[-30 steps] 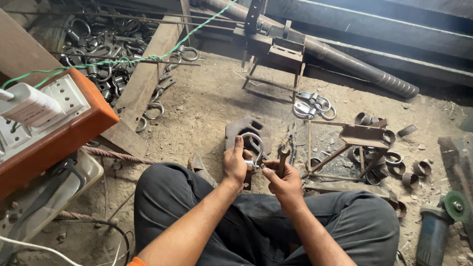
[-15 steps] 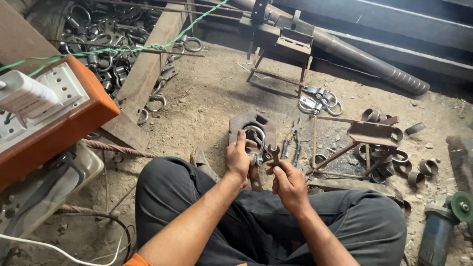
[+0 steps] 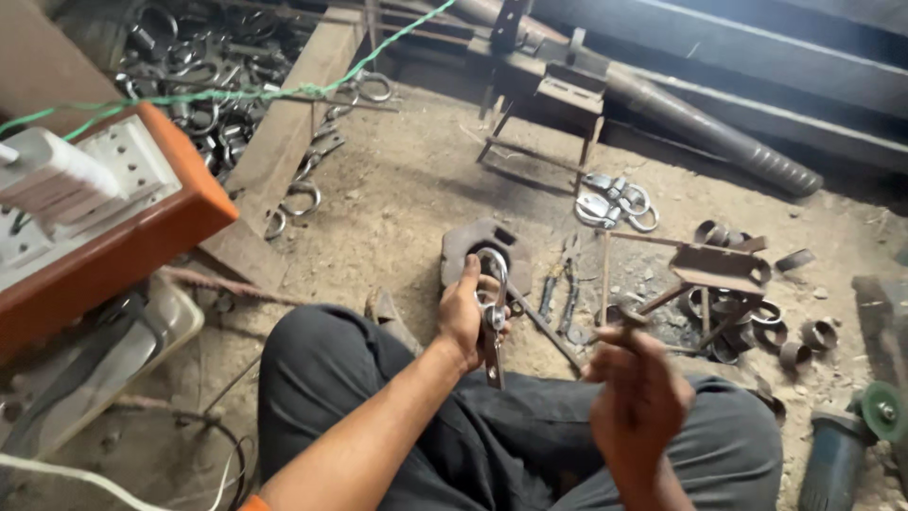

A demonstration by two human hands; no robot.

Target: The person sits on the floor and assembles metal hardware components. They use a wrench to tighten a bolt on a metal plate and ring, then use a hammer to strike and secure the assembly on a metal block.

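— Left hand (image 3: 463,317)?
— Grip wrapped tight round a metal ring clamp (image 3: 492,312), held upright just over the flat iron block (image 3: 473,248) on the dirt floor (image 3: 397,189).
— Right hand (image 3: 636,396)?
— Risen and pulled back toward the lap since a second ago; then low, beside the clamp. Grip now closed on a short dark tool (image 3: 626,322), maybe a hammer handle; blurred, hard to tell.
— Meaning?
— Looks like a wind-up for a blow on the clamp, only a guess.
— Around the left grip?
— Pliers (image 3: 558,289) just right of it, finished shiny clamps (image 3: 610,201) beyond, cut rings (image 3: 747,317) farther right, small metal stand (image 3: 549,104) ahead.
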